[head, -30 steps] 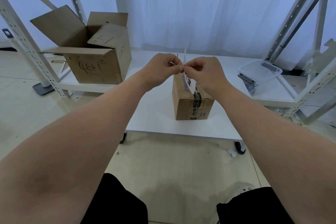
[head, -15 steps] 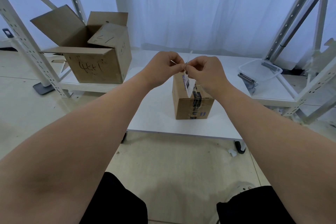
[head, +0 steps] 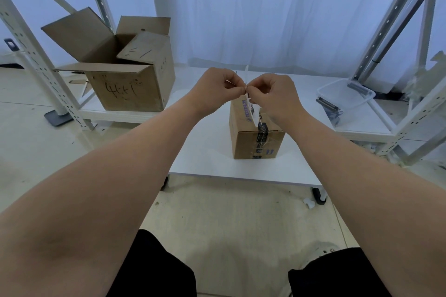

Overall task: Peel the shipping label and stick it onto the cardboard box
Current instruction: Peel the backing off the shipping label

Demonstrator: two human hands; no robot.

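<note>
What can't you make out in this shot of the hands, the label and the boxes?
All in the head view.
The shipping label: pinched edge hidden by fingers of the left hand and right hand; print too small.
The cardboard box: top partly covered by the right hand and label.
The open box: inside hidden by its flaps.

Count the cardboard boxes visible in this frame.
2. A small sealed cardboard box stands on the white table at centre; a larger open box sits on the low shelf at left. Its inside is partly hidden.
</note>
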